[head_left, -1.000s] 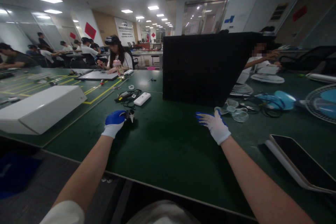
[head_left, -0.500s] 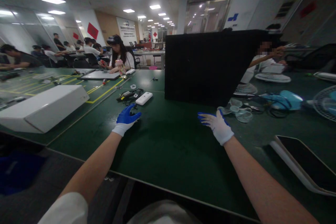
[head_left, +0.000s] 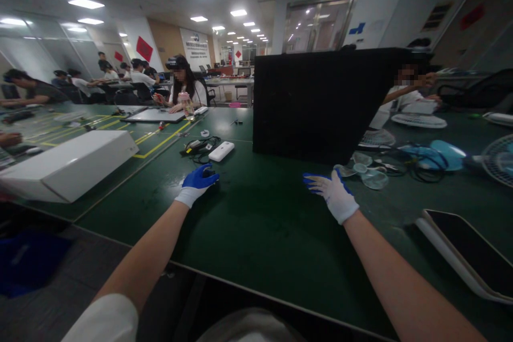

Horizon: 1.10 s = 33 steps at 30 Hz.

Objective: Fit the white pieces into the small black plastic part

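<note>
My left hand (head_left: 198,180), in a white glove with blue-coated fingers, is low over the green table with fingers and thumb curled towards each other. Something small and dark shows between them; I cannot make out what it is. Just beyond that hand lie a white rounded device (head_left: 222,151) and a black adapter with coiled cable (head_left: 199,148). My right hand (head_left: 332,195), gloved alike, is held above the table with its fingers stretched out and nothing in it. Nearest to it is a clear fan blade (head_left: 371,175).
A large black panel (head_left: 312,104) stands upright ahead. To the left lies a long white box (head_left: 74,163); at right, a tablet-like device (head_left: 468,248), a blue fan part (head_left: 445,155) and a fan grille (head_left: 499,157). Co-workers sit across the table and farther back.
My left hand has shifted slightly to the right and its thumb and fingers have drawn closer together. My right hand keeps nearly the same place and pose. The view has shifted slightly.
</note>
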Each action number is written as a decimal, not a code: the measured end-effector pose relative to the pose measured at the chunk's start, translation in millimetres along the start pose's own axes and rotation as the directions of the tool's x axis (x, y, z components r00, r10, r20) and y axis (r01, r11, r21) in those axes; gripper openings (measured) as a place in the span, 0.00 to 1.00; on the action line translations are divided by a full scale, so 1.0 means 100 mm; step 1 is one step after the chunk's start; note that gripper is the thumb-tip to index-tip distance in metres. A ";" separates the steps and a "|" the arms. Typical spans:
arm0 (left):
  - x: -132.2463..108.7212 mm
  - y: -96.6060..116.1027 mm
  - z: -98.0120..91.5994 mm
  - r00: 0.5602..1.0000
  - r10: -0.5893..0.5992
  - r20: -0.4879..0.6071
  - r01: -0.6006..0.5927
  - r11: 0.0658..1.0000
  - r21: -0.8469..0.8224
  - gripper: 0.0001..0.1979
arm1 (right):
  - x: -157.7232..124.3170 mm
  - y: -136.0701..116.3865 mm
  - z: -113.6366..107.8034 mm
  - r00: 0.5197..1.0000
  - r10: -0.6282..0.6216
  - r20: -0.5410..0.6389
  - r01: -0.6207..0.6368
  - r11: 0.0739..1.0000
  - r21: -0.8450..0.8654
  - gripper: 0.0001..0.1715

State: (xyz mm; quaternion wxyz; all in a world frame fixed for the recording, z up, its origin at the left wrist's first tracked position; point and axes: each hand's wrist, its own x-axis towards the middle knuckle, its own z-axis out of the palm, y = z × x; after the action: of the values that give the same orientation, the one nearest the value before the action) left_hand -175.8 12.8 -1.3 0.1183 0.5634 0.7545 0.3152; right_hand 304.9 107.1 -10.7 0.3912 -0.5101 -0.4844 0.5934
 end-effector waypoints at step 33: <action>-0.38 1.48 1.30 0.968 0.158 0.194 -0.079 0.929 -0.362 0.36 | -0.07 -0.10 0.05 0.999 -0.036 0.036 0.038 0.997 -0.064 0.56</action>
State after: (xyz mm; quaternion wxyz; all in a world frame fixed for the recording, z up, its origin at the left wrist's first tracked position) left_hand 21.6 46.6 -18.4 0.2803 0.6093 0.6326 0.3873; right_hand 300.5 101.6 0.2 0.3771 -0.5030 -0.5194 0.5789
